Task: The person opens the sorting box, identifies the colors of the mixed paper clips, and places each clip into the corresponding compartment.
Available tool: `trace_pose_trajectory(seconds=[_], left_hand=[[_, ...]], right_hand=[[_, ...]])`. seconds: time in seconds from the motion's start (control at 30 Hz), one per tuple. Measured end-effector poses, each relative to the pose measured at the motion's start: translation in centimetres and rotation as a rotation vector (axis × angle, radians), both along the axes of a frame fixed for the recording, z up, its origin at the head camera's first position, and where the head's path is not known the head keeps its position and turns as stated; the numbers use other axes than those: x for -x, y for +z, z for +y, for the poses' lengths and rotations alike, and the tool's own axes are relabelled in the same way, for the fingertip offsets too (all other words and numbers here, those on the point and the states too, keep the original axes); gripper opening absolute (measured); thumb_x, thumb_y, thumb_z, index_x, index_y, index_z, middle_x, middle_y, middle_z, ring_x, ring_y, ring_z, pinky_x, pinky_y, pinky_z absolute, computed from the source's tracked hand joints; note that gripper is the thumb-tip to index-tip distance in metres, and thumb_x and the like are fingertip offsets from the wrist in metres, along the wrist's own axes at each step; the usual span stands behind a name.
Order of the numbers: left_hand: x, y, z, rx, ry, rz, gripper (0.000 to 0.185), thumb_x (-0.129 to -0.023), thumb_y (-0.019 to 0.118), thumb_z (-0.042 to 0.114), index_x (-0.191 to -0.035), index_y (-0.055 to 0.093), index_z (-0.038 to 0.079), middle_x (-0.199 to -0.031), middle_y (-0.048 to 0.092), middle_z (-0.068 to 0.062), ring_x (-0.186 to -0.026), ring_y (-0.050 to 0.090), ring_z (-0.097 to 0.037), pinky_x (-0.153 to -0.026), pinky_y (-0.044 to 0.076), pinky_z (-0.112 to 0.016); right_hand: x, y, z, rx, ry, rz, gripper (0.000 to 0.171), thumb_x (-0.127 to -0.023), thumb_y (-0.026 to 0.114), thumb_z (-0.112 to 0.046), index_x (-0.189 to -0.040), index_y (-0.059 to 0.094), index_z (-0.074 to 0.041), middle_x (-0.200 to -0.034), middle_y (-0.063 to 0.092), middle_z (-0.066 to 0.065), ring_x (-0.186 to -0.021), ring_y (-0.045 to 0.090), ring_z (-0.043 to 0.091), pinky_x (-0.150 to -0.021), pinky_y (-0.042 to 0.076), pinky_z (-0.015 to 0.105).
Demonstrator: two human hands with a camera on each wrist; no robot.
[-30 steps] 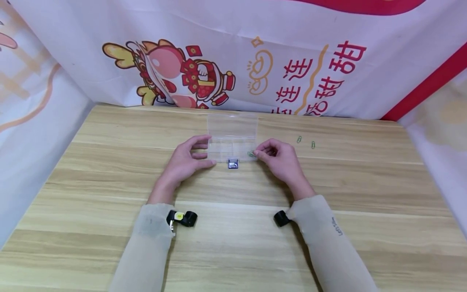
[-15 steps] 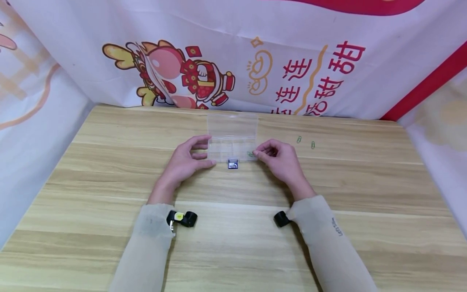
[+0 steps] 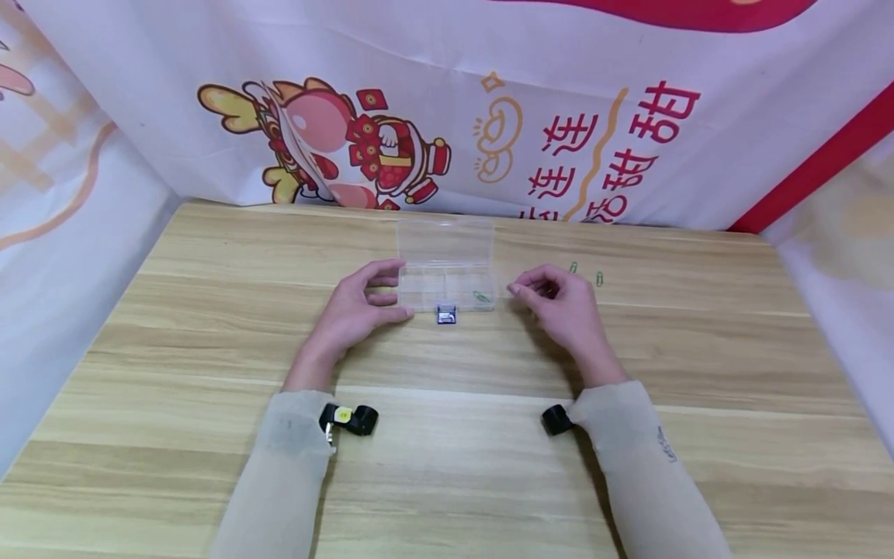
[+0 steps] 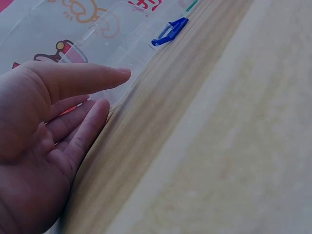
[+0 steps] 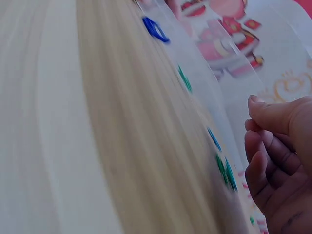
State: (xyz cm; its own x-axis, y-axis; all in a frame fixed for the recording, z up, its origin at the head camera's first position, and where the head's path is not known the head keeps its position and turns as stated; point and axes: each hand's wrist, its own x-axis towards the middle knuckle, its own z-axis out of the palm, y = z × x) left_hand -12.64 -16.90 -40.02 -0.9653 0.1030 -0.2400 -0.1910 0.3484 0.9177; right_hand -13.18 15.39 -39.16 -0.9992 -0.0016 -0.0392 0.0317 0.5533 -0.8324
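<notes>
- clear plastic box (image 3: 445,264) sits mid-frame in the head view on the wooden table (image 3: 209,326), lid open toward the banner (image 3: 559,116)
- left hand (image 3: 356,307) is on the box's left end, thumb and fingers loosely around the corner, touching it, not really clamped
- right hand (image 3: 562,303) hovers just right of the box, fingers curled in, thumb and forefinger tips together; can't tell if anything's pinched
- green paper clip (image 3: 480,296) lies in the box's lower right compartment
- blue latch (image 3: 446,314) at the front edge
- two more clips (image 3: 599,277) on the table, right of center
</notes>
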Motion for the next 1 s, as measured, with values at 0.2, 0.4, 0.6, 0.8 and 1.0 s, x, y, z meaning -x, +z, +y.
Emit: trace_pose_trajectory(seconds=[0.2, 0.4, 0.6, 0.8, 1.0], left_hand=[[0.0, 0.1, 0.1, -0.007, -0.001, 0.001, 0.079, -0.087, 0.089, 0.008, -0.156, 0.055, 0.028, -0.151, 0.059, -0.008, -0.133, 0.065, -0.032, -0.114, 0.058, -0.046], [0.0, 0.1, 0.1, -0.011, 0.004, 0.003, 0.081, -0.086, 0.089, 0.007, -0.157, 0.055, 0.027, -0.151, 0.059, -0.009, -0.133, 0.065, -0.033, -0.114, 0.058, -0.046], [-0.2, 0.2, 0.1, -0.013, 0.005, -0.002, 0.081, -0.087, 0.088, 0.007, -0.157, 0.054, 0.027, -0.152, 0.058, -0.009, -0.133, 0.065, -0.033, -0.114, 0.058, -0.046], [-0.2, 0.2, 0.2, -0.014, 0.010, 0.002, 0.081, -0.086, 0.089, 0.007, -0.157, 0.054, 0.027, -0.151, 0.059, -0.008, -0.132, 0.065, -0.032, -0.113, 0.059, -0.046], [-0.1, 0.1, 0.1, -0.019, 0.008, 0.003, 0.082, -0.086, 0.089, 0.007, -0.157, 0.054, 0.027, -0.152, 0.059, -0.008, -0.132, 0.065, -0.032, -0.114, 0.058, -0.045]], right_hand=[[-0.7, -0.4, 3.5, 0.025, -0.118, -0.048, 0.028, -0.100, 0.078, -0.038, -0.113, 0.077, -0.014, -0.108, 0.068, 0.003, -0.095, 0.060, 0.019, -0.072, 0.056, 0.021], [-1.2, -0.6, 5.2, 0.039, -0.183, -0.076, 0.031, -0.101, 0.077, -0.040, -0.115, 0.077, -0.013, -0.108, 0.067, 0.001, -0.094, 0.060, 0.017, -0.070, 0.055, 0.018], [-1.4, -0.7, 5.3, -0.027, -0.079, -0.104, 0.034, -0.098, 0.079, -0.045, -0.117, 0.078, -0.016, -0.114, 0.069, 0.004, -0.100, 0.058, 0.020, -0.082, 0.053, 0.027], [-1.5, -0.6, 5.1, -0.126, 0.070, -0.065, 0.028, -0.094, 0.085, -0.037, -0.112, 0.081, -0.016, -0.111, 0.071, 0.008, -0.095, 0.061, 0.023, -0.079, 0.053, 0.029], [-1.5, -0.7, 4.6, -0.156, 0.082, -0.047, 0.021, -0.095, 0.085, -0.026, -0.111, 0.081, -0.013, -0.110, 0.071, 0.009, -0.095, 0.061, 0.023, -0.081, 0.053, 0.031]])
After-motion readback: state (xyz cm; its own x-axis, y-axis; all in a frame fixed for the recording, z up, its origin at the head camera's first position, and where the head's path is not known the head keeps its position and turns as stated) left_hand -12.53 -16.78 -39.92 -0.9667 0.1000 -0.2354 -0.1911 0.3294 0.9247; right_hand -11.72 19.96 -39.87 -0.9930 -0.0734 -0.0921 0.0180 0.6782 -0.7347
